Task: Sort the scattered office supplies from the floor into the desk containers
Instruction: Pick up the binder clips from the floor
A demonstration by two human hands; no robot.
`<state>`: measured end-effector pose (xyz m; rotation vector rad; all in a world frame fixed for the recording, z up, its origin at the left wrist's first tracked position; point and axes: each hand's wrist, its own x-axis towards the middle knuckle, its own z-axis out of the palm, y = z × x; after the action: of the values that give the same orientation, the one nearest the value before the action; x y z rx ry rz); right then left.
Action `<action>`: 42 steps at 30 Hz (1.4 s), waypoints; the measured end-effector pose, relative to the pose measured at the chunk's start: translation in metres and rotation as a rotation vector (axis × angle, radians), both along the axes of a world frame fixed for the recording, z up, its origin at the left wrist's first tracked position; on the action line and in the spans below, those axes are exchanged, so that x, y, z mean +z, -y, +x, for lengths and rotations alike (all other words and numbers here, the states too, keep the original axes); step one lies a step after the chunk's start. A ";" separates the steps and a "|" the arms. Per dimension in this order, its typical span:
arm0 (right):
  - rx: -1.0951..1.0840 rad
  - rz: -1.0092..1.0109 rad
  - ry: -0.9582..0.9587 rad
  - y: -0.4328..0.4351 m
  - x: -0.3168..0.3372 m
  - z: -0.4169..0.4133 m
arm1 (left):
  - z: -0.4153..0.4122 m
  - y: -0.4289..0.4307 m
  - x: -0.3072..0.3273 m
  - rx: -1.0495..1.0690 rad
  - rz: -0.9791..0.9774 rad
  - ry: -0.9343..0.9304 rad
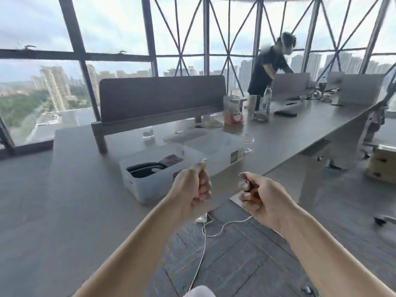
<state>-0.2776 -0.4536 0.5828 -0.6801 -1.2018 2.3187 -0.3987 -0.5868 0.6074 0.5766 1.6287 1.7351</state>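
Just short of the desk edge, both fists are hanging loaded, bins lying straight ahead.

Right hand (pixel 255 192) is curling tight around something small, orange with a dark part (pixel 252 190) poking out between the fingers; what exactly it is, the blur is hiding. Left hand (pixel 194 185) is balling up too, thumb raised, a sliver of pink (pixel 198 195) showing inside the fist, too little to name. Forward of the knuckles, the nearest white bin (pixel 139 185) is sitting on the desk (pixel 75 189) with dark items already in it, and the clear lidded boxes (pixel 210 144) are standing just behind it. That open bin is lying ahead and to the left, so the left hand is looking nearer to it; the right would be needing to cross inward or carry on to the clear boxes. A white cable (pixel 203 236) is trailing on the floor below.
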 end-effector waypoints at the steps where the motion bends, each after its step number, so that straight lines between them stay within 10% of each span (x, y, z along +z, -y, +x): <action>1: 0.039 0.039 0.000 -0.002 0.006 -0.023 | -0.020 0.005 0.005 0.048 -0.013 -0.063; 23: 0.403 0.896 0.187 -0.010 0.030 -0.297 | -0.231 0.028 0.017 -0.112 -0.412 -0.302; 31: 0.545 0.549 0.121 -0.028 0.039 -0.293 | -0.236 0.026 0.030 -0.195 -0.522 -0.399; 42: 0.578 0.761 0.090 -0.032 0.035 -0.290 | -0.226 0.033 0.032 -0.145 -0.490 -0.511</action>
<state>-0.5674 -0.4213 0.6182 -0.1633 -2.3698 1.9533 -0.6249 -0.6200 0.6397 0.9116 2.2035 1.0658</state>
